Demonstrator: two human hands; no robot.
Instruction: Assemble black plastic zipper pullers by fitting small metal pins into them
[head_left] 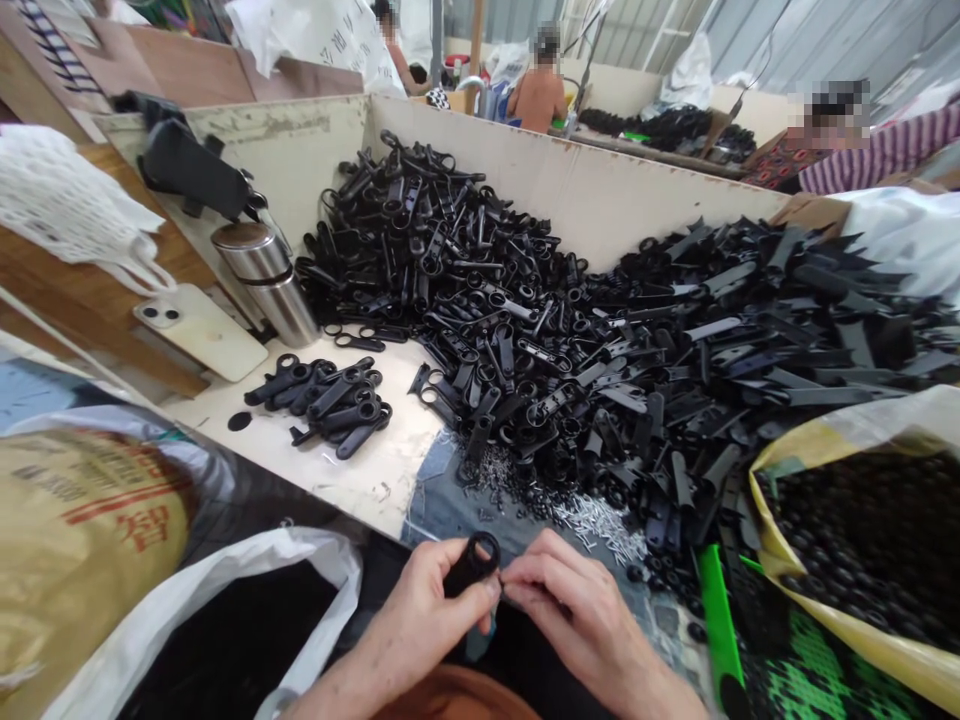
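Note:
My left hand (416, 615) is closed around a black plastic part with a ring end (471, 565), held above the near edge of the table. Thumb and fingers pinched, my right hand (574, 600) is right beside that part; whatever sits between its fingertips is too small to make out. Just beyond the hands lie a patch of small silver pins (600, 525) and tiny black and metal pieces (495, 470). A big heap of black ring-ended parts (427, 230) rises behind them, with flat black pieces (720, 330) piled to the right.
On the left are a small group of black parts (337, 395), a steel flask (262, 280) and a phone (202, 325). Open sacks stand near me, one white (330, 555) and one yellow (780, 560) with black rings. A green tray edge (720, 620) is at right. People sit beyond the partition (585, 190).

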